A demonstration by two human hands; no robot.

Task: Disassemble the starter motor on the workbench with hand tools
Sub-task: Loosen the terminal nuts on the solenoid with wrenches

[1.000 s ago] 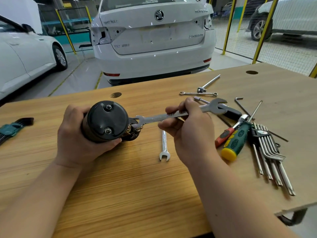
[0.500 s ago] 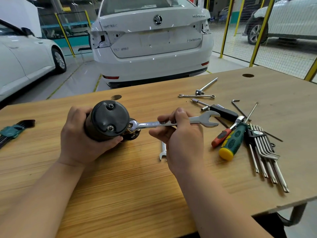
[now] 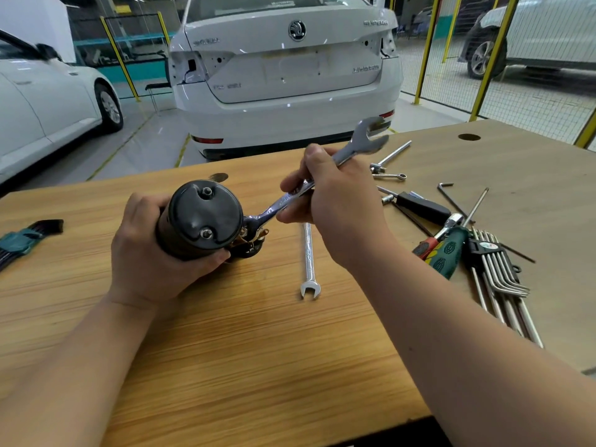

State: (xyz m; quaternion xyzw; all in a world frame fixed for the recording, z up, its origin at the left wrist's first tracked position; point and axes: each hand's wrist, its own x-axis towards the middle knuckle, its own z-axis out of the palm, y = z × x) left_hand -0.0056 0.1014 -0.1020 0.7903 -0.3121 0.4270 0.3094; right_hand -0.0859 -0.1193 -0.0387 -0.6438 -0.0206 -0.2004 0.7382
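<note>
**Right hand (image 3: 338, 204) grips spanner seated at the motor's side fastening**

The right hand is wrapped round the mid-shank of a spanner (image 3: 280, 203), fingers and thumb curled on it. The left hand (image 3: 145, 253) clasps the barrel of the starter motor (image 3: 203, 214), thumb under the black end cap. The motor lies on its side on the worktop (image 3: 258, 350), left of centre, with the cap facing the camera.

Key relation: the spanner's lower end sits against the terminal cluster on the motor's right flank, down and to the left of the right hand. Its long axis climbs from there up and away to the right, and the free open end stands clear above the worktop. Whether the end fully seats on a nut cannot be told, as the joint is partly hidden.

Judgement: this is a terminal nut being loosened. The right hand is the working hand and the left supplies counter-hold. Any swing pivots about that lower end, so a slip there is the main risk.

A second spanner (image 3: 309, 259) lies flat just beside the right wrist.
</note>
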